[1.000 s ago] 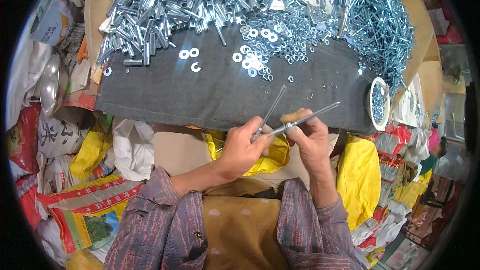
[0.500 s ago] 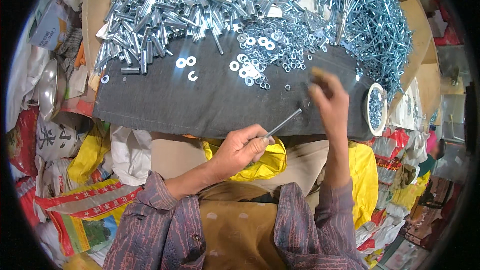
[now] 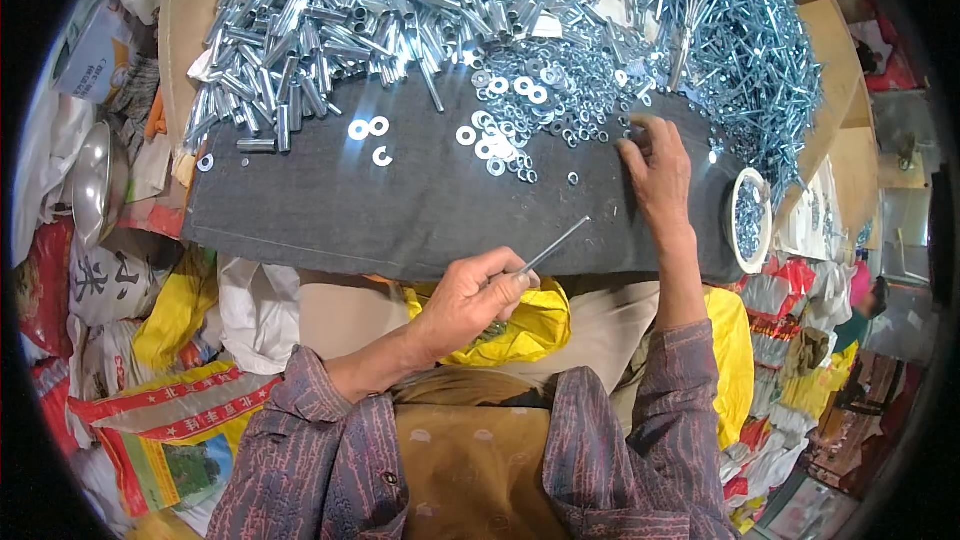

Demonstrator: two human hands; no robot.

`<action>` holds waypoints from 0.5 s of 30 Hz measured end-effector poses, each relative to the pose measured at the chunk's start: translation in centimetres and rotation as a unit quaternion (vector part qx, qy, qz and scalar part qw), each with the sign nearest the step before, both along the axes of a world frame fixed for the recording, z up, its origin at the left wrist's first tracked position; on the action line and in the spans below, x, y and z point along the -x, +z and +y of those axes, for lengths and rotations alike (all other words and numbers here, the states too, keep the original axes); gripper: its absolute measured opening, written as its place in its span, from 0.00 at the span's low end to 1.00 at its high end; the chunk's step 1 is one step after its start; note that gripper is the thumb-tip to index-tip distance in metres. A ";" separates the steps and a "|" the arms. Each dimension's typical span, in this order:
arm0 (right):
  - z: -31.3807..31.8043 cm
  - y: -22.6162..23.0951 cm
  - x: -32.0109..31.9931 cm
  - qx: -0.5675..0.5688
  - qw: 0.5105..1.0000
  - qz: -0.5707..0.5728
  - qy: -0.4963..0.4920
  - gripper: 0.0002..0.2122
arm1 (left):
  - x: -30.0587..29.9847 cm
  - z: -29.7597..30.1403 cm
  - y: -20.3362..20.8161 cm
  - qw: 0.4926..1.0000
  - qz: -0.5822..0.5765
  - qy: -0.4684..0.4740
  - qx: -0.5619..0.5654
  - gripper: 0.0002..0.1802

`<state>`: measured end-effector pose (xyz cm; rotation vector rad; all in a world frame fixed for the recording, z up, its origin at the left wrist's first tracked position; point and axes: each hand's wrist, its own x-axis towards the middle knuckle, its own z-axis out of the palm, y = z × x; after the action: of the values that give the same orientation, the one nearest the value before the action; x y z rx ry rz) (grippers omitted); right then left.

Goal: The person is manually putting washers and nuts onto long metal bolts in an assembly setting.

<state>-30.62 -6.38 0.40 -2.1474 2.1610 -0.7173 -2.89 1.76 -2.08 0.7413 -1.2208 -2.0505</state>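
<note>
My left hand [image 3: 478, 302] is closed around a thin metal rod [image 3: 555, 246], which points up and to the right above the cloth edge. Beyond it, my right hand [image 3: 660, 168] reaches to the near right side of a heap of small ring washers [image 3: 575, 112]; its thumb and fingers are curved and apart, and nothing shows between them. Several larger flat washers [image 3: 466, 136] lie left of the small rings. A yellow bag [image 3: 540, 332] sits open in the lap, under the left hand.
Short metal tubes [image 3: 330, 15] are heaped at the far left of the dark cloth [image 3: 330, 215]. Thin bolts or rods [image 3: 760, 50] pile up at the far right. At the right edge stands a white round container [image 3: 740, 250] with small metal parts. Filled sacks [image 3: 150, 420] crowd both sides.
My right hand has moved away from the rod's tip, up toward the small washers. The left hand keeps its grip; the rod's tip has shifted slightly left.
</note>
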 end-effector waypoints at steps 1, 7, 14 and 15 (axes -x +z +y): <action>-0.2 0.0 -0.2 0.024 1.000 0.007 0.006 0.06 | 0.1 0.0 0.1 1.000 0.002 0.001 -0.006 0.12; -0.8 -1.1 2.4 0.056 0.997 0.054 -0.004 0.05 | 0.3 0.2 -0.1 1.000 0.015 0.007 -0.025 0.12; 0.4 1.4 1.3 0.040 0.995 -0.085 0.023 0.09 | 0.4 0.1 0.0 1.000 0.003 -0.002 -0.001 0.15; -0.2 1.4 0.5 0.042 0.994 -0.086 0.046 0.08 | 0.5 0.1 0.0 1.000 0.003 -0.003 -0.001 0.15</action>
<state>-31.10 -6.61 1.84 -2.1184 1.9683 -0.9623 -3.35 1.84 -2.05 0.7329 -1.2194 -2.0568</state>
